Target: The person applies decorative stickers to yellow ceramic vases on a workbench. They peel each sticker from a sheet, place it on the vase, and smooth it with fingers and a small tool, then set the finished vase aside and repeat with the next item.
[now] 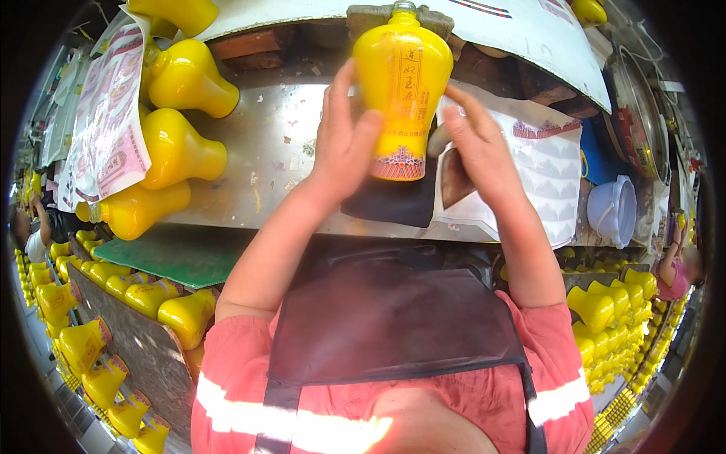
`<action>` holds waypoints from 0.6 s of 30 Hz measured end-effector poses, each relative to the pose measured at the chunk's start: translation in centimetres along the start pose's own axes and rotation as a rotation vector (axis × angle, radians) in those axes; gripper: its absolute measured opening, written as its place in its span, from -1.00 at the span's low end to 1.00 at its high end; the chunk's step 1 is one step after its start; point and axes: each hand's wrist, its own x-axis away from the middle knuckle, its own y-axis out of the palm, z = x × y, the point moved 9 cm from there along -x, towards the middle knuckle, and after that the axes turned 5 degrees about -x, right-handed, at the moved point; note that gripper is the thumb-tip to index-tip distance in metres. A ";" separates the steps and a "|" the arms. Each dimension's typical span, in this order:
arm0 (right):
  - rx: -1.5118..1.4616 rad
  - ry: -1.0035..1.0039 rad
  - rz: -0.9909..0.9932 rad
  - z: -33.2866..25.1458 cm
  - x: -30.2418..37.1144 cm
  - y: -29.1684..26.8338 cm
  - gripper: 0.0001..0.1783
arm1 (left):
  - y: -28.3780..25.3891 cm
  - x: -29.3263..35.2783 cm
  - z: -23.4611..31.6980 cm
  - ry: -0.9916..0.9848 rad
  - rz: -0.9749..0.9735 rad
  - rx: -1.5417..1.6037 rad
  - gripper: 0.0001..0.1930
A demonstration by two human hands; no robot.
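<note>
At twelve o'clock above the metal tabletop [265, 151], a yellow ceramic bottle [401, 83] stands upright between both hands. The left hand [344, 144] wraps its fingers around the bottle's side; the right hand [480, 147] lies open-fingered against it. Judged step: smoothing a decal. Next calls for steady, even pressing.

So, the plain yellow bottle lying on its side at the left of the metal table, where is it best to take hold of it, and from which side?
Probably the wide rounded body of the plain yellow bottle, coming from above with the fingers across its width. It lies on its side on the metal table, neck pointing left, with similar bottles close above and below, so the upper surface is the freest. The narrow neck looks glossy and harder to control.
</note>
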 end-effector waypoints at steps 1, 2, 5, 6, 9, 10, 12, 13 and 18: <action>0.055 -0.052 0.000 -0.2 -0.5 0.6 -0.34 | 0.0 0.0 0.1 0.005 -0.001 -0.026 -0.16; 0.111 -0.104 0.004 -0.5 -0.9 1.2 -0.26 | 0.1 0.0 0.3 0.019 -0.002 -0.047 -0.16; 0.132 -0.193 0.002 -0.7 -1.1 2.1 -0.21 | 0.2 0.2 0.4 0.031 0.001 -0.116 -0.15; 0.138 -0.187 -0.006 -0.5 -1.1 2.2 -0.21 | 0.3 0.2 0.4 0.035 0.000 -0.139 -0.15; 0.143 -0.161 -0.025 0.3 -1.0 2.2 -0.19 | 0.5 0.2 0.1 0.027 -0.004 -0.096 -0.14; 0.137 -0.153 -0.032 0.5 -1.0 2.2 -0.18 | 0.5 0.2 0.0 0.029 -0.004 -0.090 -0.15; 0.122 -0.158 -0.043 0.6 -1.0 2.4 -0.17 | 0.5 0.3 0.0 0.045 -0.003 -0.069 -0.16; 0.114 -0.171 -0.047 0.5 -0.9 2.4 -0.16 | 0.5 0.3 -0.1 0.039 -0.002 -0.073 -0.17; 0.129 -0.043 -0.195 0.2 -0.8 2.7 -0.13 | 0.4 0.2 -0.4 0.033 -0.003 -0.003 -0.20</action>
